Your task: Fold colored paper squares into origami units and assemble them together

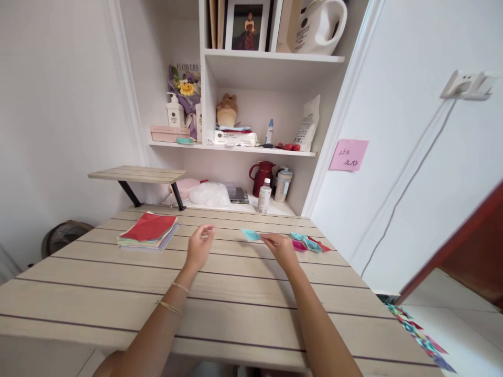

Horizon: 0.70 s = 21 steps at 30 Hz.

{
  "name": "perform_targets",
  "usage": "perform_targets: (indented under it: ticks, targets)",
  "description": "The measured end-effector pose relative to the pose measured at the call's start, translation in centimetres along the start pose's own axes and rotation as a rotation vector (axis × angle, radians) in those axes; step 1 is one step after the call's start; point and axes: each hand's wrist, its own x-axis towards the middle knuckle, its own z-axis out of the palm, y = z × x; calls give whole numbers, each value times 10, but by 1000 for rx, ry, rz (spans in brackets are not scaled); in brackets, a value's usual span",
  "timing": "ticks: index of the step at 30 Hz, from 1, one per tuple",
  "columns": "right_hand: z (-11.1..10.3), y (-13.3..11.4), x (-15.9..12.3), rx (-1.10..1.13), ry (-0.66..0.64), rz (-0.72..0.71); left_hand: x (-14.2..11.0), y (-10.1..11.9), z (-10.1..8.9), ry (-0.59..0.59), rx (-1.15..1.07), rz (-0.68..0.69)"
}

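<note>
My right hand (pixel 281 246) pinches one end of a light blue folded paper piece (pixel 250 235), holding it out to the left over the table. Close behind that hand, to its right, lie several folded paper pieces, among them a blue one (pixel 313 244), a magenta one (pixel 299 245) and a red one (pixel 324 246). My left hand (pixel 200 245) is raised over the middle of the table, fingers loosely curled and apart, with nothing in it. Farther left sits a stack of coloured paper sheets (pixel 152 228), a red sheet on top.
The wooden table (pixel 236 314) has a small raised shelf (pixel 137 174) at its back left. Behind it stand a plastic bottle (pixel 264 196), a red jug (pixel 262 177) and a light cup (pixel 283 184). A chain of folded coloured paper (pixel 418 335) is by the table's right edge.
</note>
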Motion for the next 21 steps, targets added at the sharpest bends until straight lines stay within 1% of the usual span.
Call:
perform_targets:
  ticks: [2,3,4,6,7,8,10,11,13,15,18,19,21]
  targets:
    - [-10,17,-1,-80,169,137,8,-3,-22,138,298,127]
    - [-16,25,-2,-112,261,240,11,-5,-32,228,444,155]
    - [-22,32,-4,-142,339,352,14,-8,-42,312,568,151]
    - [-33,45,-9,-204,472,564,16,-17,-54,441,755,57]
    - [-38,50,-12,-239,532,663,16,-23,-58,470,823,-8]
    - [-41,55,-16,-260,567,716,15,-28,-60,470,878,-68]
    - [-45,64,-22,-283,626,817,15,-40,-63,431,936,-173]
    - [-46,67,-25,-277,635,850,16,-45,-65,401,945,-205]
    - [-45,73,-27,-227,654,902,17,-51,-69,361,963,-217]
    - [-42,75,-27,-197,703,901,19,-51,-75,347,993,-238]
    - [-38,67,-20,-230,807,826,19,-45,-80,343,1037,-227]
    - [-37,63,-17,-245,840,794,18,-42,-80,360,1045,-198]
    - [-35,51,-10,-239,855,723,17,-38,-78,428,1052,-125]
